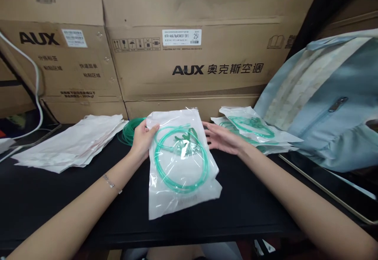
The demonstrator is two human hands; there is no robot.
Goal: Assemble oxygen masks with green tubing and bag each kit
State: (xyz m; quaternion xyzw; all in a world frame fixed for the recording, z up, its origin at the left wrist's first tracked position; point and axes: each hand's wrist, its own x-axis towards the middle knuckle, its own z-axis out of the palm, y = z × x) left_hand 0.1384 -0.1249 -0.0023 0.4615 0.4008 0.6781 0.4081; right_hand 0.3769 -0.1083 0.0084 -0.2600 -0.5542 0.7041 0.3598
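Between my hands, a clear-fronted plastic bag (165,205) with a white back is held up above the black table. Coiled green tubing (159,169) shows through it, with darker green fittings near the middle. My left hand (143,136) pinches the bag's upper left edge, thumb in front. At the upper right edge, my right hand (221,137) has its fingers stretched out, the tips close to or behind the bag; I cannot tell whether they touch it. Behind my left hand lies a loose coil of green tubing (126,132), partly hidden.
A stack of flat white bags (71,142) lies at left. Several filled bags (260,128) are piled at right, beside a light blue backpack (321,98) and a dark tablet-like slab (330,185). Large cardboard boxes (189,86) wall off the back. A white cable (37,82) hangs at left.
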